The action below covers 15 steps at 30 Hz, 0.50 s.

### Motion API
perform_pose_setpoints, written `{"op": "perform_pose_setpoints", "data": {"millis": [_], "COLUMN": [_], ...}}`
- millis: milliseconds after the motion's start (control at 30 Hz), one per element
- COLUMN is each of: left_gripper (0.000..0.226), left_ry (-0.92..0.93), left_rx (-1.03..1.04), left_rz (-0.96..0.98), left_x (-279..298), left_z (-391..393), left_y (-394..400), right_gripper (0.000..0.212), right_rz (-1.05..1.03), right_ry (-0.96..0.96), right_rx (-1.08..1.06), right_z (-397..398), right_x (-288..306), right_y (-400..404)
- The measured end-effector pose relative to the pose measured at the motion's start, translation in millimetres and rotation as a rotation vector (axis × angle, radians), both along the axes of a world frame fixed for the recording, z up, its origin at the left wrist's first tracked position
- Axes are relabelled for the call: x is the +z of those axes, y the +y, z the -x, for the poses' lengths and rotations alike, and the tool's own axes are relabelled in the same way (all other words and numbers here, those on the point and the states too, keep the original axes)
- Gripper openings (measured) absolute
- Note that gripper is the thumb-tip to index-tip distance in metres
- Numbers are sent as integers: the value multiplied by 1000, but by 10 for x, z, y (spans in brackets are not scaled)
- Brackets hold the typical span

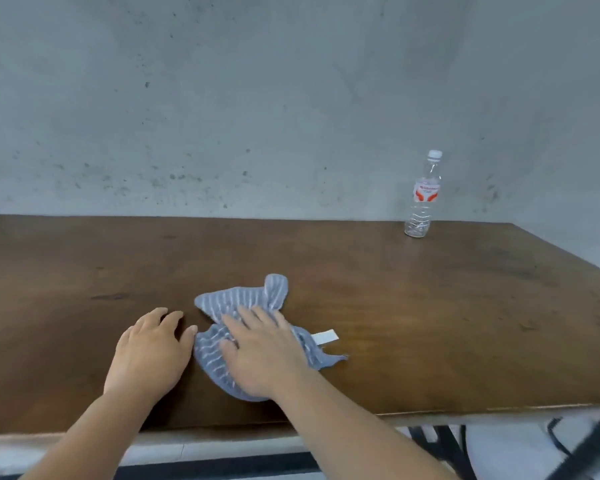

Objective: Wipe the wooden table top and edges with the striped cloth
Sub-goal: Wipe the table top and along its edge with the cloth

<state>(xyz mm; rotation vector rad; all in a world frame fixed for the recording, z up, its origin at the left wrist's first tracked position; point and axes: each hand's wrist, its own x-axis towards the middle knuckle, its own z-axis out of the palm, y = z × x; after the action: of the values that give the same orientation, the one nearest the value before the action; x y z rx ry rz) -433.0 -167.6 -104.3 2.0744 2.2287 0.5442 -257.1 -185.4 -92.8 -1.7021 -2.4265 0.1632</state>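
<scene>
The left hand (149, 351) lies palm-down on the bare wood of the desk (430, 306), near its front edge. Its fingers (160, 318) are straight and loosely spread, holding nothing; the thumb reaches toward the striped cloth (236, 301) and its tip sits just at the cloth's left border.

The cloth, blue-grey with pale stripes, is crumpled on the desk top a little left of centre, close to the front edge. One folded corner stands up at its far side, and a white tag (324, 337) sticks out flat on the wood at its right side, beside a frayed corner.

The right hand (264, 355) rests flat on top of the cloth, pressing it to the desk. Its fingers (246, 318) are extended and slightly apart, pointing away and to the left, so the cloth shows beyond the fingertips, left of the thumb and right of the palm.

Far to the right, a clear plastic bottle (423, 199) with a white cap stands upright near the back edge, against a grey concrete wall (257, 98).
</scene>
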Motion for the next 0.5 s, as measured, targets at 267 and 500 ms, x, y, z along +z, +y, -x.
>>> {"op": "perform_pose_setpoints", "data": {"millis": [267, 500], "left_gripper": [41, 43], "left_ry": [-89, -52], "left_rx": [-105, -287], "left_rz": [-106, -63], "left_x": [67, 187], "left_z": [-1173, -2434], "left_y": [106, 652], "right_gripper": [52, 84], "right_rz": [39, 81], "right_ry": [12, -16], "right_rx": [-88, -494], "right_z": [-1448, -2548], "right_x": [42, 14], "right_y": [-455, -623]}}
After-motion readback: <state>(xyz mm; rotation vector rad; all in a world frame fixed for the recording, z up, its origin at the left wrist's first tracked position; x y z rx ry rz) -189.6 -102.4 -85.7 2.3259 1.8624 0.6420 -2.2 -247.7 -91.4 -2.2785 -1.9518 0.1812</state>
